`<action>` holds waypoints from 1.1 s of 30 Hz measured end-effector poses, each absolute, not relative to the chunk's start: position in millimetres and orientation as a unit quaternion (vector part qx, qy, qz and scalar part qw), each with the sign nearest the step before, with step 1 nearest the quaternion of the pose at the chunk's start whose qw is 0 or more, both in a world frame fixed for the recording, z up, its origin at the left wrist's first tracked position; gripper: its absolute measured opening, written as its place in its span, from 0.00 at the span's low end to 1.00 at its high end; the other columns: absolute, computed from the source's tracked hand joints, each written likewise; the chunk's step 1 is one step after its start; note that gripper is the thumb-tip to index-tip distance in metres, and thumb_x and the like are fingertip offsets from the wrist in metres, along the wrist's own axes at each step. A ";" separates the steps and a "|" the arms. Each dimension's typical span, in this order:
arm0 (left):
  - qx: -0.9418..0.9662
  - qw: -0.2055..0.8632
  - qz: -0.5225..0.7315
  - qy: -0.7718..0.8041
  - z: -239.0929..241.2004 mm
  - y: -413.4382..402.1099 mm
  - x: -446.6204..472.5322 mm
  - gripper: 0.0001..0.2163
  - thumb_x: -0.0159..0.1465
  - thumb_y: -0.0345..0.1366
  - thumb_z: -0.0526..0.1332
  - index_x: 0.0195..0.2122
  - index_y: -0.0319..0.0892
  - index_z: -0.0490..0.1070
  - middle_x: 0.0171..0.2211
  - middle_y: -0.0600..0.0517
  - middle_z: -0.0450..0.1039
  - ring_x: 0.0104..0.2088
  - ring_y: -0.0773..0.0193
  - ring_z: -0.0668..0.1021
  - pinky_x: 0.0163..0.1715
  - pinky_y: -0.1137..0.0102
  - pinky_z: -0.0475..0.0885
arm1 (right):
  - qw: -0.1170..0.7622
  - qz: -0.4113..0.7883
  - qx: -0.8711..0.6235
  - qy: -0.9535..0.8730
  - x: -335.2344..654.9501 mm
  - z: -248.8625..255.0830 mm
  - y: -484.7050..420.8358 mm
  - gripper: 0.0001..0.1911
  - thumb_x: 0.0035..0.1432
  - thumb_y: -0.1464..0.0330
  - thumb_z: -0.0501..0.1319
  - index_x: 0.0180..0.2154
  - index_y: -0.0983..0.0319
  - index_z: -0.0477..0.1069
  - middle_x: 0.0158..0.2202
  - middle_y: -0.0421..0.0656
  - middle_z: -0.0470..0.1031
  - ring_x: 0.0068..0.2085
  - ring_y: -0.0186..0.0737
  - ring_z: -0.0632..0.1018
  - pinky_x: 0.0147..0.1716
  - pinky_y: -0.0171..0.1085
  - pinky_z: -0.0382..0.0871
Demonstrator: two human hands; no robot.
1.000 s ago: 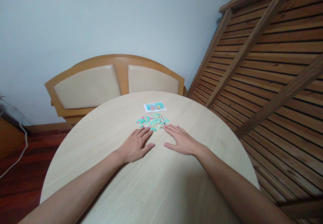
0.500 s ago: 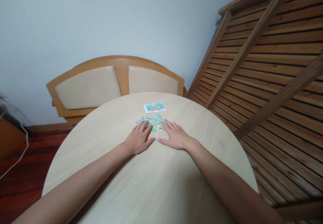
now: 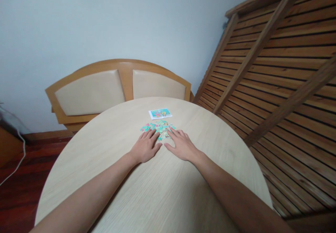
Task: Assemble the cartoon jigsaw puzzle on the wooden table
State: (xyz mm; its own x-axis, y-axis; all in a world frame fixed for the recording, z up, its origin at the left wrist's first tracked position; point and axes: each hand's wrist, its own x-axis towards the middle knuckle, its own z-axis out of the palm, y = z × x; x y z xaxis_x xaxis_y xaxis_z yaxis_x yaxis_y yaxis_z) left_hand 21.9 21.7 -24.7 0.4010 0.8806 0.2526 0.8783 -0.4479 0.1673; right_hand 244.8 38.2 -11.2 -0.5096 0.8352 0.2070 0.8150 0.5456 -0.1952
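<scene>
A small heap of colourful jigsaw pieces (image 3: 159, 126) lies near the far side of a round light-wood table (image 3: 110, 149). My left hand (image 3: 145, 148) lies flat, fingers stretched out, its fingertips on the heap's left near edge. My right hand (image 3: 180, 144) also lies flat and open, fingertips on the heap's right near edge. The two thumbs nearly meet just in front of the pieces. A small picture card (image 3: 160, 114) with a cartoon image lies just beyond the heap.
A wooden headboard with beige padded panels (image 3: 118, 87) leans against the pale wall behind the table. A slatted wooden frame (image 3: 275, 68) stands tilted at the right. Dark red floor and a white cable (image 3: 15, 156) show at the left.
Both hands slid forward and closer together, from just short of the pieces to resting their fingertips on the heap's near edge.
</scene>
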 end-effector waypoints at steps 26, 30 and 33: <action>0.785 0.006 0.188 0.590 -26.6 28.8 20.9 0.23 0.70 0.41 0.53 0.64 0.37 0.63 0.68 0.37 0.60 0.68 0.44 0.62 0.65 0.46 0.58 | 0.135 0.090 -0.376 -0.912 228.5 -2.9 107.6 0.45 0.57 0.41 0.60 0.66 0.62 0.62 0.68 0.54 0.63 0.68 0.56 0.63 0.68 0.55 0.52; 0.789 0.005 0.194 0.583 -25.1 28.0 21.1 0.23 0.69 0.42 0.54 0.63 0.37 0.64 0.67 0.38 0.61 0.67 0.45 0.63 0.65 0.47 0.58 | 0.131 0.080 -0.394 -0.906 235.6 -3.7 91.4 0.43 0.62 0.43 0.57 0.68 0.63 0.59 0.72 0.54 0.54 0.70 0.57 0.58 0.68 0.55 0.51; 0.790 0.003 0.185 0.584 -25.6 28.5 21.2 0.24 0.70 0.43 0.53 0.63 0.36 0.65 0.67 0.37 0.60 0.68 0.45 0.63 0.65 0.47 0.59 | 0.109 0.079 -0.420 -0.898 245.1 -8.7 79.7 0.42 0.66 0.45 0.53 0.70 0.63 0.54 0.74 0.53 0.46 0.72 0.61 0.52 0.68 0.58 0.49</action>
State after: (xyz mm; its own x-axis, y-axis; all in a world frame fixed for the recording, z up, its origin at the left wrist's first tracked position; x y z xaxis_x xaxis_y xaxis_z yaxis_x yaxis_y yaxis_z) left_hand 21.2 28.5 -25.6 0.2488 0.9241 0.2900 0.9222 -0.3175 0.2208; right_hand 245.1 79.7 -8.7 -0.6243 0.7705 0.1289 0.7363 0.6355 -0.2323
